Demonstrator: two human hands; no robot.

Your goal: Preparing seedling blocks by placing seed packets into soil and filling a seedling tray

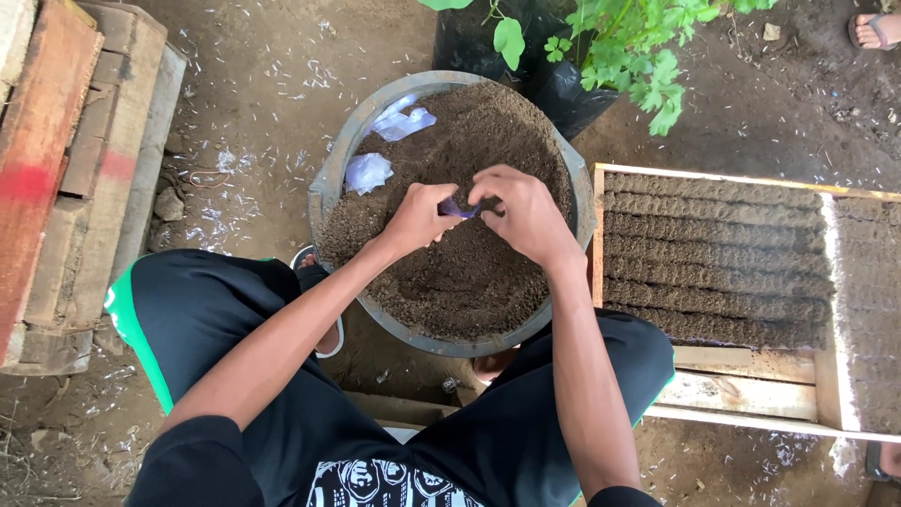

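The person sits low on the dirt floor with knees spread, so the round grey basin (328, 192) heaped with dark brown soil sits right between the legs, within easy reach of both arms. Both hands meet over the middle of the soil heap. The left hand (419, 218) and the right hand (526, 214) are each pinched shut on one small purple plastic bag (460, 208), stretched between the fingertips; it looks held taut and just above the soil, as if to keep its mouth workable over the heap.

On the far left side of the soil lie two crumpled pale plastic pieces (368, 172), one near the rim, one a little farther back, laid where a hand can pick them up.

To the right, just beside the basin, stands one shallow wooden frame (741, 178) packed with rows of soil-filled tubes lying side by side; I count about six rows, though the far end is hard to separate. One black plastic grow bag (563, 89) with a leafy green plant stands behind the basin. One stack of weathered wooden boards (75, 169) lies at the left. Another person's sandalled foot (873, 30) shows in the top right corner.
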